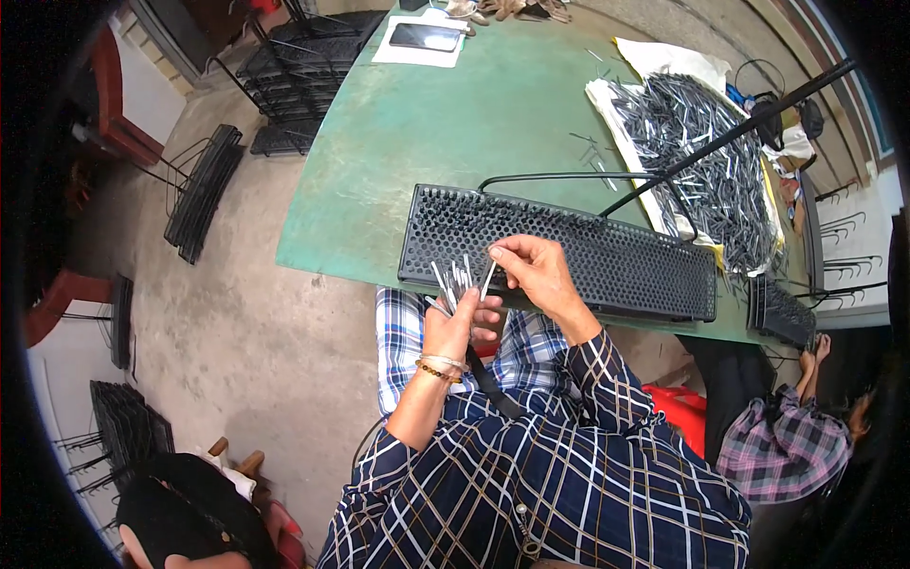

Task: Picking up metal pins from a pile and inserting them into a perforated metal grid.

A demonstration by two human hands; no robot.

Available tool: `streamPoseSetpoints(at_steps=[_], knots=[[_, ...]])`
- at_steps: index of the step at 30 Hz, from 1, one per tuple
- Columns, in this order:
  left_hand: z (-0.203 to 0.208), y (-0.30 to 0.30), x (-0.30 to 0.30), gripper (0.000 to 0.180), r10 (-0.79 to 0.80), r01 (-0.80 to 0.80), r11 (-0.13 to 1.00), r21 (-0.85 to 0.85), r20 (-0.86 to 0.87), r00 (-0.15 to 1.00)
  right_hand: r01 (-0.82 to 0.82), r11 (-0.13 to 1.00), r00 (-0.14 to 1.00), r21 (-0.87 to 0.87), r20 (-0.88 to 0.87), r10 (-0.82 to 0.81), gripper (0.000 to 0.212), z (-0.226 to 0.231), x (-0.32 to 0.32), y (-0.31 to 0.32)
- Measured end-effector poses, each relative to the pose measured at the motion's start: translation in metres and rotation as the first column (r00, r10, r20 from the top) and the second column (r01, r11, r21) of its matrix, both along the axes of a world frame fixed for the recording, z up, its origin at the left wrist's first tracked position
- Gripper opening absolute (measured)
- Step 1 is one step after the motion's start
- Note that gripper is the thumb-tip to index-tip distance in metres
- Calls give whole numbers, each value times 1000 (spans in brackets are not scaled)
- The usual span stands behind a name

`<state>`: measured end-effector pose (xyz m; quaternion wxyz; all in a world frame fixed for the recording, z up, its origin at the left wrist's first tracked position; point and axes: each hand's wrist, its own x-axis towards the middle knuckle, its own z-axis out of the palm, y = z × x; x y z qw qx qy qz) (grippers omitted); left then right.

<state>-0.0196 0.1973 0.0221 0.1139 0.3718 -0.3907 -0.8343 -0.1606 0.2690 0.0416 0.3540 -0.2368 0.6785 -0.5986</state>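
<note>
My left hand (452, 327), just off the table's front edge, is closed around a bunch of thin metal strips (455, 278) that fan upward from the fingers. Close by on the right, my right hand (533, 270) pinches the upper end of a single pale strip (488, 278), whose lower end reaches the left fingertips. Beneath and behind the right hand lies a long black perforated rack (607, 252), full of small round holes. Dark pieces stand in several holes at its left end. A bent black rod (569, 176) rises from the rack's far side.
The green table (379, 171) bears a large heap of metal strips (701, 142) on white sacking. A phone (425, 36) lies on paper at the far edge. Black racks (303, 76) are stacked on the floor. One co-worker (787, 436) sits at right, another person (190, 512) at lower left.
</note>
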Motion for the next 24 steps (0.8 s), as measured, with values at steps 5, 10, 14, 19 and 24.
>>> streamPoseSetpoints(at_steps=[5, 10, 14, 19, 24], knots=[[1, 4, -3, 26, -46, 46, 999, 8, 5, 999, 105, 990, 963, -92, -240, -125, 17, 13, -19, 1], [-1, 8, -5, 27, -52, 51, 998, 35, 15, 999, 105, 987, 907, -122, -395, -146, 16, 8, -34, -10], [6, 9, -7, 27, -78, 75, 996, 37, 61, 995, 81, 980, 831, -179, -531, -166, 14, -3, -43, -16], [1, 7, 0, 26, -79, 78, 996, 32, 53, 995, 12, 976, 792, -217, -594, -142, 12, -3, -43, -16], [1, 8, 1, 25, -118, 117, 993, 5, 17, 993, 65, 983, 759, -169, -632, -159, 12, -4, -53, -7]])
